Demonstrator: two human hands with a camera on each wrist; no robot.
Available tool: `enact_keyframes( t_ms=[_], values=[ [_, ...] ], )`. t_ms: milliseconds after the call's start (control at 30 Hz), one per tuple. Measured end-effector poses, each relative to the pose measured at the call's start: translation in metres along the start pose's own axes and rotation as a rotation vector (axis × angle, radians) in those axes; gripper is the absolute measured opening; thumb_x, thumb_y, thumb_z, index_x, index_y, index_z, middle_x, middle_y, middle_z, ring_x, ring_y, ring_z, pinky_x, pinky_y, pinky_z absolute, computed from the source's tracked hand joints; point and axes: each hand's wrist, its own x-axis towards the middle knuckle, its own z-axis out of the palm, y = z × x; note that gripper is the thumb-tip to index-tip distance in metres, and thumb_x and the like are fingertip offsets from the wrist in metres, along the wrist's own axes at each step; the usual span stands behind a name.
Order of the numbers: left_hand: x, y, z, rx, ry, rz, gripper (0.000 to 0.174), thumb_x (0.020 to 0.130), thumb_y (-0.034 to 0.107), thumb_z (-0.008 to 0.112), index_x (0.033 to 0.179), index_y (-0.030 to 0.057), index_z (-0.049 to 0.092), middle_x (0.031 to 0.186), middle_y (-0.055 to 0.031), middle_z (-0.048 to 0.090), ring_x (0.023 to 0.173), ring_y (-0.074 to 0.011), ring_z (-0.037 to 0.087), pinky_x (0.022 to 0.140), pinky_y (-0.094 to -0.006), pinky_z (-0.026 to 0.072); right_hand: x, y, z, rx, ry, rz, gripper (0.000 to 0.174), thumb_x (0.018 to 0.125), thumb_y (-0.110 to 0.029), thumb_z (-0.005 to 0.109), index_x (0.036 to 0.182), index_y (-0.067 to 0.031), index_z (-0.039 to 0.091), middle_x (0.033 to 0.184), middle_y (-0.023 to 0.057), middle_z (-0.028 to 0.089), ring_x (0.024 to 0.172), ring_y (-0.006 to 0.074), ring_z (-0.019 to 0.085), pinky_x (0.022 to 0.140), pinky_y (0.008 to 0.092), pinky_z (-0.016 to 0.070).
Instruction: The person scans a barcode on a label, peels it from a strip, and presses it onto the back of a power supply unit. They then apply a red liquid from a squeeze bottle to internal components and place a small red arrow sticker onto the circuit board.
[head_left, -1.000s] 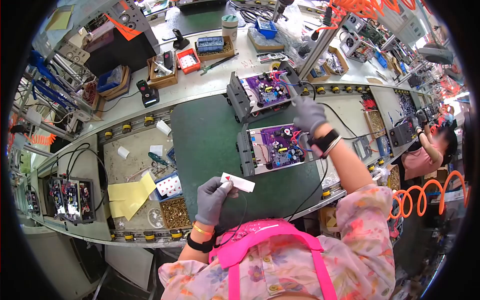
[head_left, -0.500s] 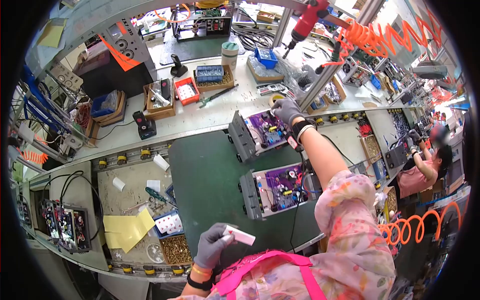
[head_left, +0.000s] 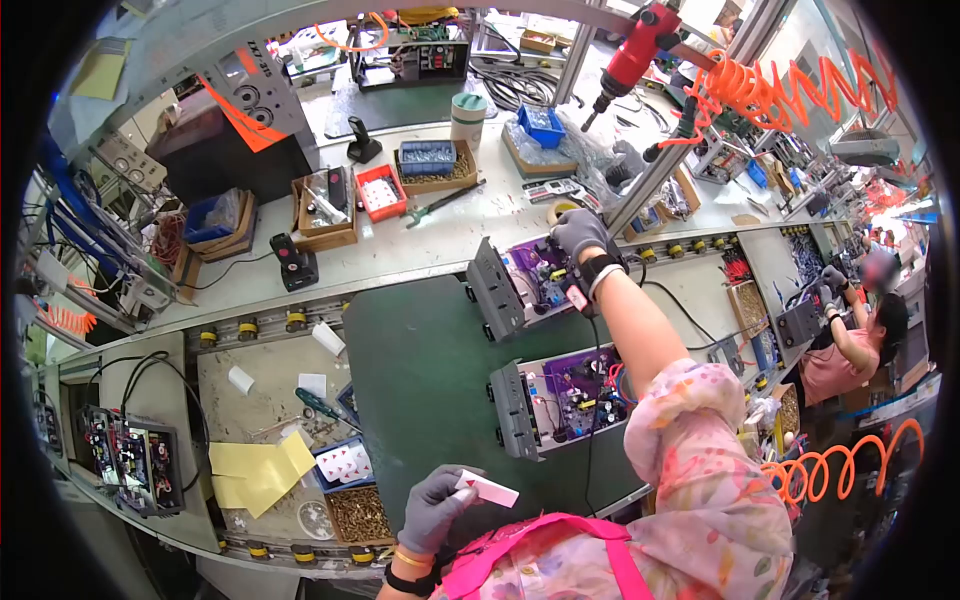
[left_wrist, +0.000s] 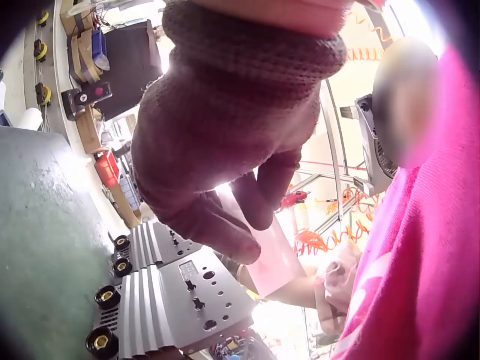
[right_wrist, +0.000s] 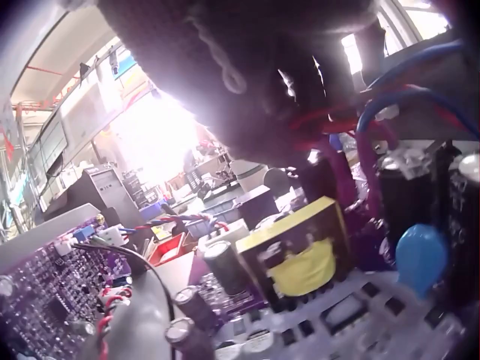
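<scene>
In the head view, the gloved left hand [head_left: 432, 512] pinches a white strip [head_left: 496, 491] with a red triangle on it, low over the green mat [head_left: 410, 390]. The left wrist view shows that strip [left_wrist: 274, 262] between thumb and fingers. The gloved right hand [head_left: 580, 235] is at the right end of the farther open-topped unit [head_left: 497, 290]. In the right wrist view, the hand [right_wrist: 255, 82] lies close to blue wires [right_wrist: 420, 94], above a yellow-wrapped component [right_wrist: 300, 262]; its fingertips are hidden. The nearer unit [head_left: 515, 408] stands on the mat.
Left of the mat are yellow sheets [head_left: 255, 475], a tray of triangle labels [head_left: 343, 463] and a box of brass parts [head_left: 360, 517]. Behind stand a red bin [head_left: 381, 193] and a cup [head_left: 467, 118]. A red driver [head_left: 640, 50] hangs above; another person [head_left: 850, 340] works at right.
The right hand has moved left from beside the two units to the farther one's right end. The left hand keeps its pinch on the strip. The head view has shifted, so the units appear lower.
</scene>
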Motion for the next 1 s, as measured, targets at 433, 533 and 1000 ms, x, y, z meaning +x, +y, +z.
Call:
enact_keyframes(
  t_ms=[433,533,1000],
  values=[
    [-0.003,-0.004,-0.007,-0.042,0.021,-0.020,0.010,0.082,0.002,0.061,0.086,-0.0064,0.065,0.107,-0.0135,0.059,0.085,-0.0155,0.062,0.076,-0.0264,0.0531,-0.020,-0.013,-0.008,-0.141,-0.046,0.045,0.014,0.075,-0.030,0.065,0.084,-0.0231,0.074,0.103,0.0035,0.067,0.103,0.0252,0.059,0.088,0.0454,0.0395],
    [-0.004,-0.005,-0.009,-0.043,0.033,-0.018,0.011,0.082,0.001,0.060,0.088,-0.0070,0.065,0.107,-0.0134,0.059,0.085,-0.0159,0.062,0.076,-0.0265,0.0533,-0.030,-0.022,-0.017,-0.272,-0.008,-0.001,0.033,0.076,-0.028,0.065,0.108,-0.0209,0.066,0.104,0.0084,0.066,0.101,0.0265,0.060,0.088,0.0420,0.0413],
    [-0.015,0.010,0.010,0.091,0.007,0.122,0.011,0.083,0.001,0.058,0.088,-0.0073,0.063,0.098,-0.0116,0.058,0.084,-0.0170,0.061,0.074,-0.0279,0.0530,-0.107,0.004,-0.111,0.974,-0.101,-0.271,0.024,0.083,-0.011,0.062,0.104,0.0006,0.063,0.100,0.0097,0.065,0.091,0.0172,0.061,0.081,0.0297,0.0481]
  ],
)
